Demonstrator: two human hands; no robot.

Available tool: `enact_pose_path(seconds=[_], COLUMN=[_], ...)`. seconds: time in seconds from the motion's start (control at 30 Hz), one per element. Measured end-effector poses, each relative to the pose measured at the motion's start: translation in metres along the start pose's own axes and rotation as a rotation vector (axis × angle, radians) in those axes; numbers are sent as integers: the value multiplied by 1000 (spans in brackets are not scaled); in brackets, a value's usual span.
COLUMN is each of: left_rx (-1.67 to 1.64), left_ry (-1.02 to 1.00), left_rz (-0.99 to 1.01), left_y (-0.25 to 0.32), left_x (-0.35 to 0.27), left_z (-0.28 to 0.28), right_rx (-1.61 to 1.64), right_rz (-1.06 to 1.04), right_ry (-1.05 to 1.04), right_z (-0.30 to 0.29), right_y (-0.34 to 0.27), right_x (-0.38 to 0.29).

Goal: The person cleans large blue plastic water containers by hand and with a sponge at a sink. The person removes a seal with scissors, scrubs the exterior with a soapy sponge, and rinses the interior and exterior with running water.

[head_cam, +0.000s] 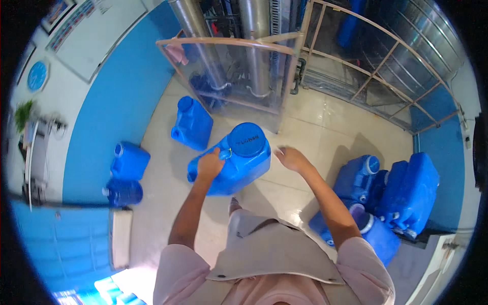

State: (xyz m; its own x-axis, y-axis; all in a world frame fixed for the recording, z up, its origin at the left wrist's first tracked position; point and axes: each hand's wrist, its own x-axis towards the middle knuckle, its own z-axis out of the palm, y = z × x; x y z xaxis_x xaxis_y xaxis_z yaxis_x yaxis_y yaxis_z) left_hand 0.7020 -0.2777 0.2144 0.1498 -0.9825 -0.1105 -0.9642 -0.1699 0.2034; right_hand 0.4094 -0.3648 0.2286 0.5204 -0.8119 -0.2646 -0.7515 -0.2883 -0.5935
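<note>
A large blue plastic water jug (244, 171) with a wide round screw cap (247, 139) is tilted in front of me. The cap bears handwriting. My left hand (210, 164) is closed around the jug's handle, near a small blue spigot or vent cap (225, 154). To the jug's right, apart from it, my right hand (291, 158) hangs in the air with the fingers partly curled. Whether something small lies between those fingers is unclear. Just beyond the jug, another blue jug (193, 124) stands on the floor.
Several blue containers (410, 194) crowd the right wall. Two more jugs, one square (131, 162) and one round (125, 192), sit along the left wall. Ahead are a framed clear-panel gate (236, 76) and metal-framed railing (375, 74) before steel tanks (427, 42). Tiled floor (305, 114) lies between.
</note>
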Motion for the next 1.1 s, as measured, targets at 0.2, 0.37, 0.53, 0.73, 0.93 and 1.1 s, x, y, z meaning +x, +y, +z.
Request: enact_pose_path(seconds=[0.2,0.37,0.53,0.73,0.93,1.1], left_rx=[-490,-635,-645,-432,-69,-189], left_ry=[-31,-86,18,61,-66,-86], left_rz=[-31,-213,-158,-242,-555,2], left_y=[-173,-252,-306,-333,-261,-173], left_x=[145,235,302,349,342,307], left_z=[130,202,257,295,298,329], right_rx=[44,-64,-26,154,26,408], right_rz=[107,380,575,828,721,1008], right_ry=[-254,-264,-309,-312,-315,124], right_z=[125,143,200,244,305,246], right_y=[74,50,77,81,127,89], right_x=[66,86,64,15,-86,-81])
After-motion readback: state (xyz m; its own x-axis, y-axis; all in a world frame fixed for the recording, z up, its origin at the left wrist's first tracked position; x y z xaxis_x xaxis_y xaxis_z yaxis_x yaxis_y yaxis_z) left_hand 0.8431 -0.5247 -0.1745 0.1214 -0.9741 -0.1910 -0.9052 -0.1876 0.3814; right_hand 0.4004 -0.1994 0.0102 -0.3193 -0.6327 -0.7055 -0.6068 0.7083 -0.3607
